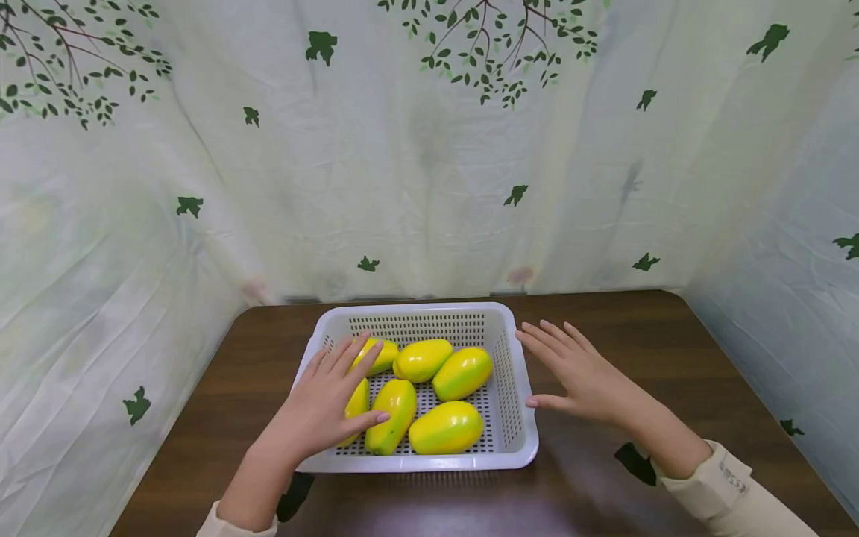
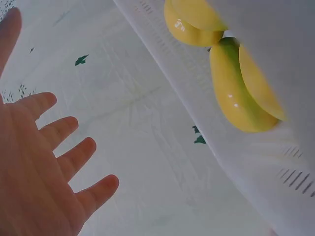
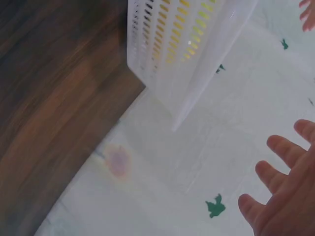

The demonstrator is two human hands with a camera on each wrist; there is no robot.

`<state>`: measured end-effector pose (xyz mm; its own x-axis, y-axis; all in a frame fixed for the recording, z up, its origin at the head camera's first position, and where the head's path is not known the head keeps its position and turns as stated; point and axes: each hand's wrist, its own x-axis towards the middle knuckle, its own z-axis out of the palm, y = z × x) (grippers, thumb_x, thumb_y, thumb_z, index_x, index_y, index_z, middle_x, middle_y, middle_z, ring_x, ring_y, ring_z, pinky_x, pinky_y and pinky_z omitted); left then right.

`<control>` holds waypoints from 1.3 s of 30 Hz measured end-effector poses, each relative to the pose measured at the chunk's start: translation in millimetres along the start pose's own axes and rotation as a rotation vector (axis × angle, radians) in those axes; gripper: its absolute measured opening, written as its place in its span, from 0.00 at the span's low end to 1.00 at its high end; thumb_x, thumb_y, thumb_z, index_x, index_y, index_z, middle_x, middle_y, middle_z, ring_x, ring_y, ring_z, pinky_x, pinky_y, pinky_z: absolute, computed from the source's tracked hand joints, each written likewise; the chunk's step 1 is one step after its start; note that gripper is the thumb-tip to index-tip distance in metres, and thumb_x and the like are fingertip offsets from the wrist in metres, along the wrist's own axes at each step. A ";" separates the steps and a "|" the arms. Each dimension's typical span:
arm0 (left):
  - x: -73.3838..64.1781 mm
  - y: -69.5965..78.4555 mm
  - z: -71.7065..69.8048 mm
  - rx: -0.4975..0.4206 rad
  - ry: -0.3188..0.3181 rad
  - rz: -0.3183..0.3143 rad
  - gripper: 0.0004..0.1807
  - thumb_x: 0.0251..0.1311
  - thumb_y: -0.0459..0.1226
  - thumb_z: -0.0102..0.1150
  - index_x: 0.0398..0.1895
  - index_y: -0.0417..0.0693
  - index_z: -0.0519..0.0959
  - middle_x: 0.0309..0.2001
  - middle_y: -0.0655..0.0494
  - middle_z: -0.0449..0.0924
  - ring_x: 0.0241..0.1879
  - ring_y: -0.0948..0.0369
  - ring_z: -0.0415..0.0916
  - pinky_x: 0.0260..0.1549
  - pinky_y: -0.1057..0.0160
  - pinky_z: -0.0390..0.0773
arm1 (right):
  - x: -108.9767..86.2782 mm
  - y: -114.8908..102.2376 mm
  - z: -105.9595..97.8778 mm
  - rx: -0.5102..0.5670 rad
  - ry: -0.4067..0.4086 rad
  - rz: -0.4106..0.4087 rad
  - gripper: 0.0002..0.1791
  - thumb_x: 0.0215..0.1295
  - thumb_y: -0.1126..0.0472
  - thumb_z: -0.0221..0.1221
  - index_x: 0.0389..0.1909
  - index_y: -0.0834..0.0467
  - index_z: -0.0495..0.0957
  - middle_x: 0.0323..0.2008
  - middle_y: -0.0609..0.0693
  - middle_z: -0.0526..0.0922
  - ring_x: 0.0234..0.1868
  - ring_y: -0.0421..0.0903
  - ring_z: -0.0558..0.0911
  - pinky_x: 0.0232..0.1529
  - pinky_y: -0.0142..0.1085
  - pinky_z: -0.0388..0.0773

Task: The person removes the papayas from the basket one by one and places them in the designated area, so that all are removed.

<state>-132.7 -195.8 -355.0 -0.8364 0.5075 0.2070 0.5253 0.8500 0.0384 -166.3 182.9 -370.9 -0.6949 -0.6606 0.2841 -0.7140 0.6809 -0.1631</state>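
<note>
A white perforated plastic basket (image 1: pixel 416 464) sits on the brown table, with several glossy yellow-green mangoes (image 1: pixel 446 428) lying on its floor. Over the basket's left side spreads my left hand (image 1: pixel 329 403), fingers straight and apart, partly hiding the mangoes at that side. In the left wrist view the same hand (image 2: pixel 44 167) is beside the basket's rim with nothing in its grasp. My right hand (image 1: pixel 577 373) is just outside the basket's right wall, its fingers extended and its thumb pointing at the rim. The right wrist view also has this hand (image 3: pixel 285 182) with bare, spread fingers.
The dark wooden table (image 1: pixel 604 492) extends on both sides of the basket and in front of it. Behind and at the sides hangs a pale curtain (image 1: pixel 429 186) printed with leafy branches and green birds. Black straps (image 1: pixel 634 464) show at the wrists.
</note>
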 end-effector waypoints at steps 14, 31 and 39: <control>-26.7 -13.7 9.3 -0.038 0.065 -0.138 0.48 0.47 0.58 0.59 0.68 0.45 0.53 0.66 0.46 0.50 0.62 0.46 0.49 0.53 0.42 0.55 | 8.4 -14.9 14.1 0.147 -0.016 -0.016 0.48 0.48 0.41 0.63 0.66 0.56 0.55 0.64 0.51 0.60 0.62 0.51 0.61 0.58 0.51 0.55; -63.0 -29.9 37.3 -0.240 0.200 -0.623 0.39 0.56 0.45 0.57 0.65 0.38 0.53 0.60 0.34 0.54 0.55 0.36 0.54 0.47 0.34 0.57 | 24.3 -39.4 32.8 0.373 -0.099 0.036 0.47 0.48 0.47 0.65 0.67 0.52 0.53 0.65 0.48 0.57 0.62 0.47 0.60 0.57 0.45 0.61; -70.6 -32.8 46.4 -0.499 0.150 -0.834 0.30 0.64 0.47 0.44 0.65 0.41 0.58 0.59 0.35 0.60 0.53 0.42 0.64 0.47 0.40 0.64 | 34.3 -46.6 43.1 0.438 -0.153 0.037 0.46 0.49 0.45 0.64 0.66 0.53 0.54 0.65 0.46 0.57 0.63 0.43 0.58 0.59 0.41 0.58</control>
<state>-98.2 -253.0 -416.2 -0.9586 -0.2811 0.0462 -0.1904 0.7531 0.6298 -160.6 114.9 -394.3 -0.7019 -0.6997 0.1332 -0.6344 0.5290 -0.5637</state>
